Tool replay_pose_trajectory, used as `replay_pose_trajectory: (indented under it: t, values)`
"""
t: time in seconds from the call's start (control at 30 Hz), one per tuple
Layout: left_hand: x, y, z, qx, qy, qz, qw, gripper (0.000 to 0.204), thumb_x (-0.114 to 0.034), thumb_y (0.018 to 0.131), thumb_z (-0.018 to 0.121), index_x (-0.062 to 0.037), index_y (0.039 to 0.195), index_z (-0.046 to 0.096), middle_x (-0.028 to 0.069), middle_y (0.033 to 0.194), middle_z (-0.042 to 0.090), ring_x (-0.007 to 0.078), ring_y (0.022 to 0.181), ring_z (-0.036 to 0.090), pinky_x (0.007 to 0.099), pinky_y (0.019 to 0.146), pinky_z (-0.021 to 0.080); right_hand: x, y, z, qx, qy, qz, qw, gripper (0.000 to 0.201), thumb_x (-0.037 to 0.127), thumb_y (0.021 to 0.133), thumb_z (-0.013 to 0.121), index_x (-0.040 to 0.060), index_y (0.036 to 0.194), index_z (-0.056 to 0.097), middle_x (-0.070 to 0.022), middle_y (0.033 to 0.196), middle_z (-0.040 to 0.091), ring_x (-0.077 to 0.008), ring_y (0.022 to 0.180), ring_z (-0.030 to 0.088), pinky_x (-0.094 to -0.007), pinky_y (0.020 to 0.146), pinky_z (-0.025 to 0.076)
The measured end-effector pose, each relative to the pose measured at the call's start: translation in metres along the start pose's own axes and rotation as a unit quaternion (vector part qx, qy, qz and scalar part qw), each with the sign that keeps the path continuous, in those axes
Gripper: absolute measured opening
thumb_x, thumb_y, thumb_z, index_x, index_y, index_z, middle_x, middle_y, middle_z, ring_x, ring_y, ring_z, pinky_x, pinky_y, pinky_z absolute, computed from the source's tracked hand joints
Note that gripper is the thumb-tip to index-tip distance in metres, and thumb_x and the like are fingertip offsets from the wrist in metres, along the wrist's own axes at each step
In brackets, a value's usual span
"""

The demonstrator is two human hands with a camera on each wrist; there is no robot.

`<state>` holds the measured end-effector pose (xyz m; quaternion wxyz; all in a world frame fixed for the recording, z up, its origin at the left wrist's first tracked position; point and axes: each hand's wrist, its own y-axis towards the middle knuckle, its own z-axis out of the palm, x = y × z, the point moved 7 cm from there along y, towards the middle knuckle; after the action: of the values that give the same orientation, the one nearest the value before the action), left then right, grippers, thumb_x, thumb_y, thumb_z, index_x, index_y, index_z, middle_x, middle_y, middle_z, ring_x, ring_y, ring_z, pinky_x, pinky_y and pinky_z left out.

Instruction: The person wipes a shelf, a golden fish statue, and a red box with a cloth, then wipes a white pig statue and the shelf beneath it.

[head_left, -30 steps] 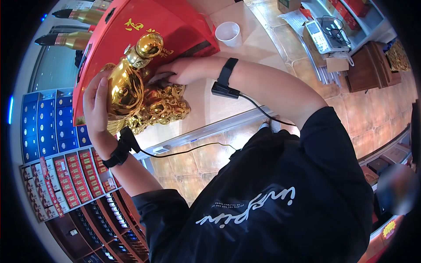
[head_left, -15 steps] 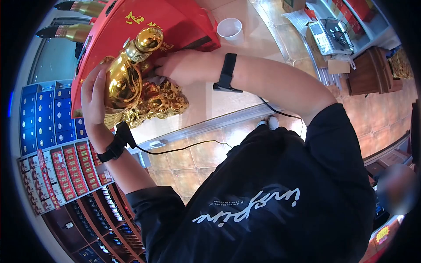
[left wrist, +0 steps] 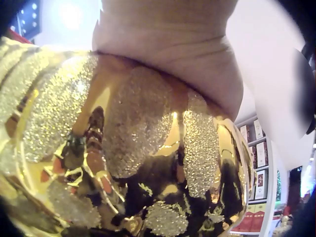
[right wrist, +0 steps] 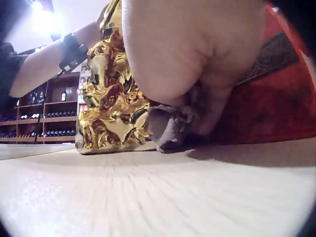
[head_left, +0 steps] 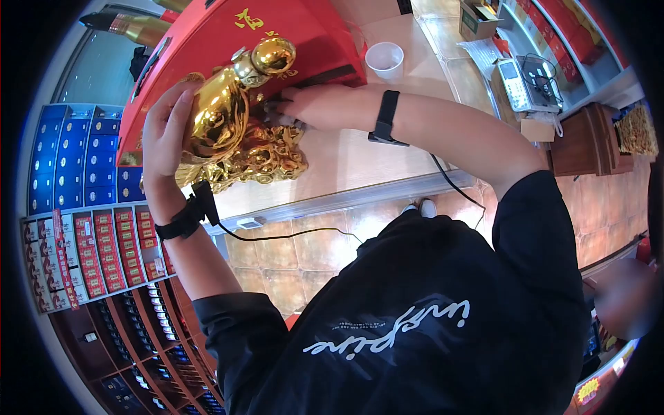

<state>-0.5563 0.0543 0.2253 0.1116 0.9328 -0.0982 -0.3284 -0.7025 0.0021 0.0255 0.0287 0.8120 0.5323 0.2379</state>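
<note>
Wiping seems in hand: near the front edge of the desk [head_left: 366,155], the left hand [head_left: 168,128] lies straight-fingered against the gold statue [head_left: 220,119] while the right hand [head_left: 308,107] grips a grey cloth [right wrist: 165,128] low beside it, probably calling for steady support next.

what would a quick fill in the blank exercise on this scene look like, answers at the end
The left hand touches a shiny figure coloured ____.
The large box beside it is mainly ____.
The white cup stands nearer the ____ hand.
The big white word on the black shirt is ____.

Missing words: gold; red; right; inspire.
</note>
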Motion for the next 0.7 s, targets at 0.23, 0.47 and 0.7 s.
replay_pose_trajectory:
  t: [0.23,0.47,0.7]
  values:
    - [-0.004,-0.002,0.002,0.03,-0.03,-0.037,0.998,0.03,-0.023,0.107,0.058,0.0025,0.118,0.07,-0.0065,0.076,0.055,-0.0007,0.06,0.042,0.0196,0.054,0.027,0.021,-0.013,-0.018,0.049,-0.113,-0.008,0.992,0.048,0.018,0.101,0.053,0.0154,0.148,0.052,-0.0124,0.144,0.053,-0.0367,0.114,0.068,-0.0466,0.094,0.059]
    - [-0.005,0.001,0.003,0.029,-0.012,0.008,0.999,0.031,-0.025,0.106,0.058,0.0024,0.114,0.07,-0.0054,0.074,0.054,0.0014,0.062,0.044,0.0216,0.056,0.031,0.019,0.016,-0.001,-0.007,-0.19,-0.042,0.981,0.042,0.014,0.094,0.056,0.0172,0.136,0.059,-0.0105,0.132,0.057,-0.0312,0.098,0.071,-0.0425,0.076,0.062]
    - [-0.015,-0.001,0.002,0.031,0.029,0.01,0.999,0.028,-0.026,0.104,0.06,0.0005,0.11,0.07,-0.0029,0.074,0.056,0.004,0.066,0.049,0.0238,0.06,0.037,0.009,0.023,0.007,0.059,-0.132,0.075,0.987,0.043,0.013,0.097,0.056,0.0143,0.139,0.062,-0.0183,0.121,0.06,-0.0337,0.101,0.072,-0.0446,0.073,0.063]
